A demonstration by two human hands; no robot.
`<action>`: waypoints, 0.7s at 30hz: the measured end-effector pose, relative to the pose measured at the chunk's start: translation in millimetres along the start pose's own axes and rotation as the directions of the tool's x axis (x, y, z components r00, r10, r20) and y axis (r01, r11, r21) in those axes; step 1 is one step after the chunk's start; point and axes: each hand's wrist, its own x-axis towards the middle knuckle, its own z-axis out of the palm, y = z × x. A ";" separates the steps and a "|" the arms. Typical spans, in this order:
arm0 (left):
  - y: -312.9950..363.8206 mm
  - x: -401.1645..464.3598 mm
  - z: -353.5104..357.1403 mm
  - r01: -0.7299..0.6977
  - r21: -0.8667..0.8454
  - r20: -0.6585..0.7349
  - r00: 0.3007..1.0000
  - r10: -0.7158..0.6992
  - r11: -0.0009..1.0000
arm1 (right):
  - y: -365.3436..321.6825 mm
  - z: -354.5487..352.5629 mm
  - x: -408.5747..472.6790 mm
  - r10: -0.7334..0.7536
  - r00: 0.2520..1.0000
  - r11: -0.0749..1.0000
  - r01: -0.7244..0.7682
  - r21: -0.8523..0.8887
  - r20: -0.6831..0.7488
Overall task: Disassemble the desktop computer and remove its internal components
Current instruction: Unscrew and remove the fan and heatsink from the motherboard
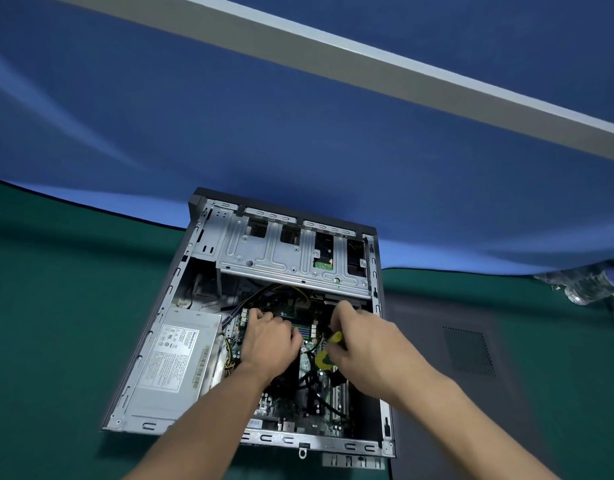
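right hand [359,344] gripping screwdriver [328,349] — left hand [269,341] curled

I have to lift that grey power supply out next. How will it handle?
The power supply is a boxy metal unit, so probably rigid and heavy for its size. Its smooth sides may slip. Yellow-and-black wires beside it would likely tug back.

- Just one view here, a wide-angle cam worn on the person's head, looking forward and down.
- It sits close over the open computer case [264,323], which lies low in frame (blue backdrop [298,116] fills the top half).
- Both forearms reach in from the bottom edge.
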 end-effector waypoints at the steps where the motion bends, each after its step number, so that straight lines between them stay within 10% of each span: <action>1: -0.3 0.3 0.2 -0.001 0.001 0.001 1.000 0.001 1.000 | 0.2 -1.3 0.3 0.010 1.000 0.999 -0.010 0.052 0.014; 21: 0.1 0.1 -3.8 -0.012 0.028 0.061 0.998 0.010 1.000 | -9.1 3.0 4.4 0.038 0.990 0.987 -0.058 -0.148 -0.136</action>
